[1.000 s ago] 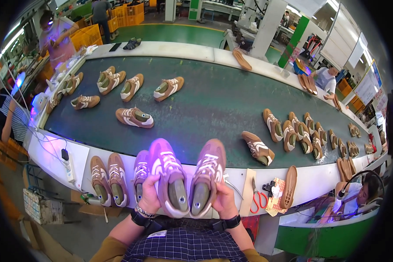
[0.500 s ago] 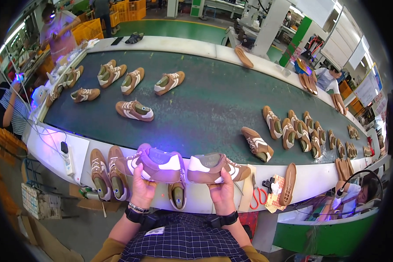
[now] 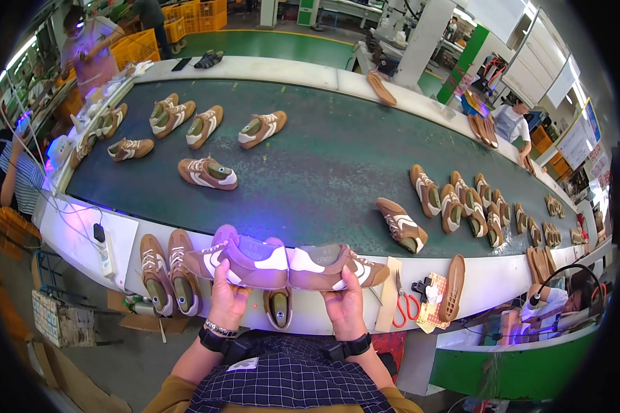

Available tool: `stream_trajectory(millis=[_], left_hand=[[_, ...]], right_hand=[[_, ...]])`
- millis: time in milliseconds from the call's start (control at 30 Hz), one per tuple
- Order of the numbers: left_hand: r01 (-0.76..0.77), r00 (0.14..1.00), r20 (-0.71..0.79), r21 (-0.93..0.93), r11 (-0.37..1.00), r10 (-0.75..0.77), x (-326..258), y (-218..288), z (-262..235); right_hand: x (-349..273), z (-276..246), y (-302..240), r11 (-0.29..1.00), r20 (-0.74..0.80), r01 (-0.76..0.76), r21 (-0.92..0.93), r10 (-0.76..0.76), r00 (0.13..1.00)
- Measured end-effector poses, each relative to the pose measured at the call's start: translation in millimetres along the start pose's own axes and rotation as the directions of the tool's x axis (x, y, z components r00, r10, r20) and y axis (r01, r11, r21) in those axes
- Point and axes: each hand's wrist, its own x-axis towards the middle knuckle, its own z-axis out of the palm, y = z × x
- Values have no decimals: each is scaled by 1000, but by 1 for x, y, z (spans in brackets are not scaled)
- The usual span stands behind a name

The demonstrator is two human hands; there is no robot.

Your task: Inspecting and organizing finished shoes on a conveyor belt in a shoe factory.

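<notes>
At the near edge of the green conveyor belt [image 3: 324, 158], the left hand [image 3: 229, 297] grips one brown sneaker [image 3: 244, 256] from beneath, sideways, while the right hand [image 3: 344, 306] clasps its mate [image 3: 334, 265], heels touching. Red scissors [image 3: 406, 308] lie just right.

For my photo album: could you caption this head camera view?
Left hand and right hand each hold a brown shoe sideways above the conveyor belt.
</notes>
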Motion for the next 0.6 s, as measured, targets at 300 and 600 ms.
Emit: stream_trajectory(millis=[300,600], left_hand=[[2,1000,4,20,1000,-2,1,-3,5],[-46,997,59,67,997,42,-1,-4,5]], right_hand=[[0,1,-2,1000,2,-4,12,4,1000],[-1,-4,-6,998,1,38,-43,-38,999]])
